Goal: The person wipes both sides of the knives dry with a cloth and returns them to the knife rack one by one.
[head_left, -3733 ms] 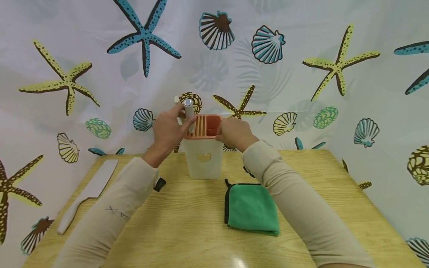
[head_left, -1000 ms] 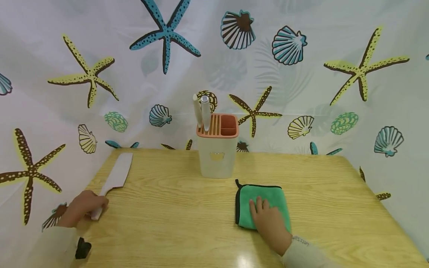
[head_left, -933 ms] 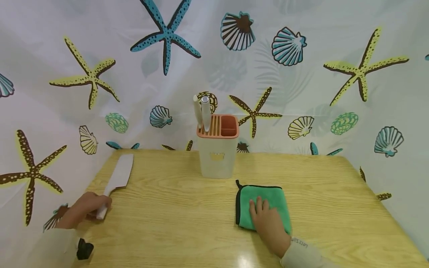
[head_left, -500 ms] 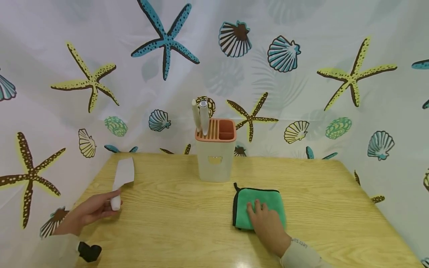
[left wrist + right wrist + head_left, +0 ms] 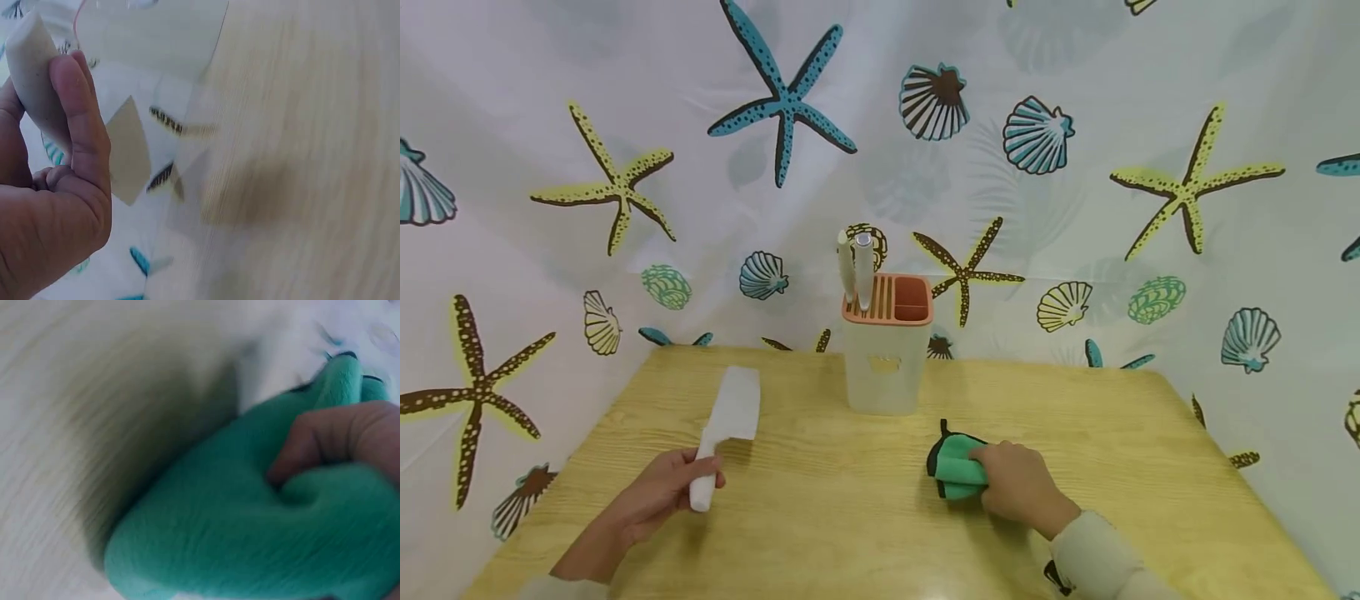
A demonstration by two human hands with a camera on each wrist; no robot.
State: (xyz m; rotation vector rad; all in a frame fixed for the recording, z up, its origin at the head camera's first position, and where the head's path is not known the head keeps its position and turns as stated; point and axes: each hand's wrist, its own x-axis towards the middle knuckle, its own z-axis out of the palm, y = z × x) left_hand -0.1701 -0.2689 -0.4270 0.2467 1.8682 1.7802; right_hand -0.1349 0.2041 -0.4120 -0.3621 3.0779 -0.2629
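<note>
My left hand (image 5: 662, 490) grips the white handle of a cleaver (image 5: 736, 406), held above the left part of the table with its pale blade pointing away from me. In the left wrist view the thumb and fingers wrap the cleaver's handle (image 5: 36, 75). On the right, my right hand (image 5: 1019, 485) clutches a green cloth (image 5: 958, 467) with dark edging, bunched up in the fingers. The right wrist view has the green cloth (image 5: 206, 531) folded around the fingertips, a shadow below it.
At the back middle stands a white knife holder (image 5: 883, 383) with an orange slotted top. Two light-handled knives (image 5: 864, 275) stand in its left slots. Behind the wooden table (image 5: 820, 533) hangs a white curtain (image 5: 1097, 67) printed with starfish and shells.
The left hand has picked the cleaver up off the table's left side and carried it rightward. The right hand, earlier flat on the cloth, has gathered it into a bunch.
</note>
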